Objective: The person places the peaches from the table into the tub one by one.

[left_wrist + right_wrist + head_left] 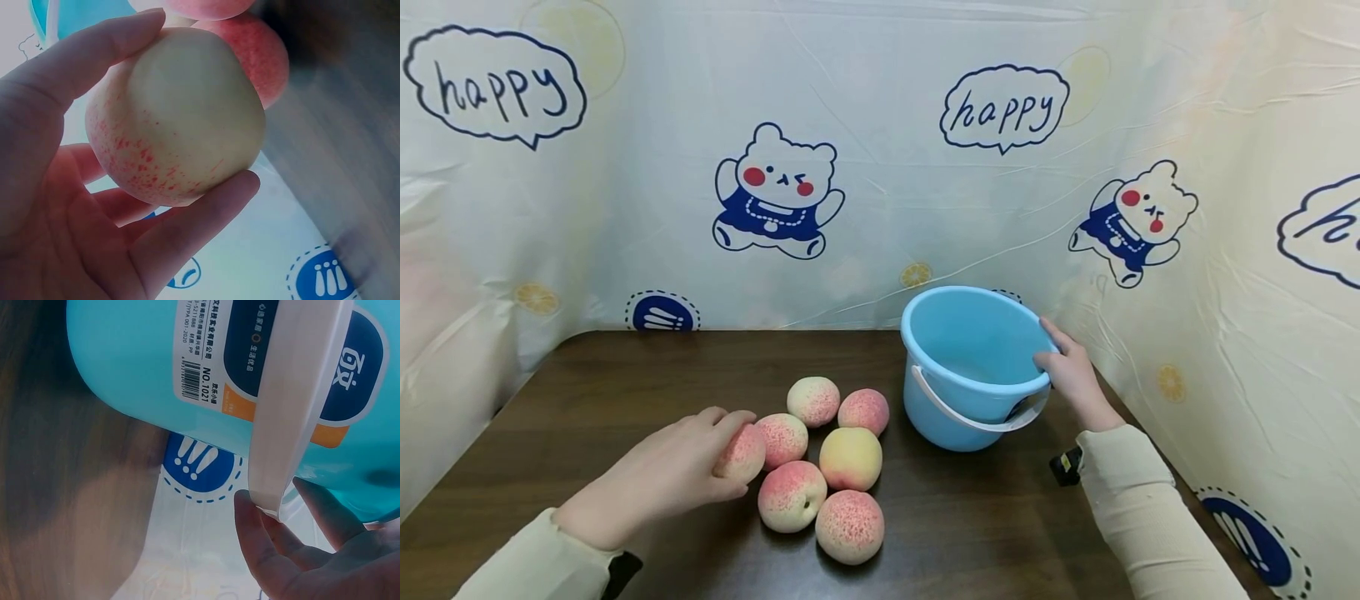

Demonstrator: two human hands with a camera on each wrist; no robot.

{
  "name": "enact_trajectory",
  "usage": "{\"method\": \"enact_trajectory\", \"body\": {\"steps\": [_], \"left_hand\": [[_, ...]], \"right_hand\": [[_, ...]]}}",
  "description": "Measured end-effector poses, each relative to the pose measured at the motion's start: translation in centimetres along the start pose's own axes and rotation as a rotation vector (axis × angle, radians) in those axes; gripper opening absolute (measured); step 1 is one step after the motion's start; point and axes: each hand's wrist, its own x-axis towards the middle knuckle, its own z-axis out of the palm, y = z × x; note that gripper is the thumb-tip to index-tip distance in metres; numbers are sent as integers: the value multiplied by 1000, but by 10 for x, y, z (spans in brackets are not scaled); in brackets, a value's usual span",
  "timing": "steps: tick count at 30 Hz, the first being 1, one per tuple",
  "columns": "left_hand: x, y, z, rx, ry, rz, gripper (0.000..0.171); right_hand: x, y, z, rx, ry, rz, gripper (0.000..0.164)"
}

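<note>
My left hand holds a pink-speckled peach at the left end of a group of peaches. In the left wrist view, thumb and fingers curl round this peach, its pale side showing. My right hand grips the far-right rim of a light blue bucket, thumb over the edge. The bucket stands upright with its mouth tilted slightly toward me, and its inside shows no fruit. Its white handle hangs down the front; in the right wrist view, fingertips lie near the handle's end.
Several loose peaches, among them a yellow one and a pink one in front, lie on the dark wooden table left of the bucket. A patterned curtain with bears and "happy" bubbles closes off the back and sides.
</note>
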Motion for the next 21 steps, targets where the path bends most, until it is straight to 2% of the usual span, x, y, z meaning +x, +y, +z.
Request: {"method": "enact_trajectory", "body": {"steps": [6,15,21], "left_hand": [[5,7,-5,21,25,3,62],[14,18,-5,10,-10,7,67],[19,24,-8,24,52,41,60]], "right_hand": [[0,0,0,5,-3,12,71],[-1,0,0,14,-4,23,71],[0,0,0,9,3,18,70]]}}
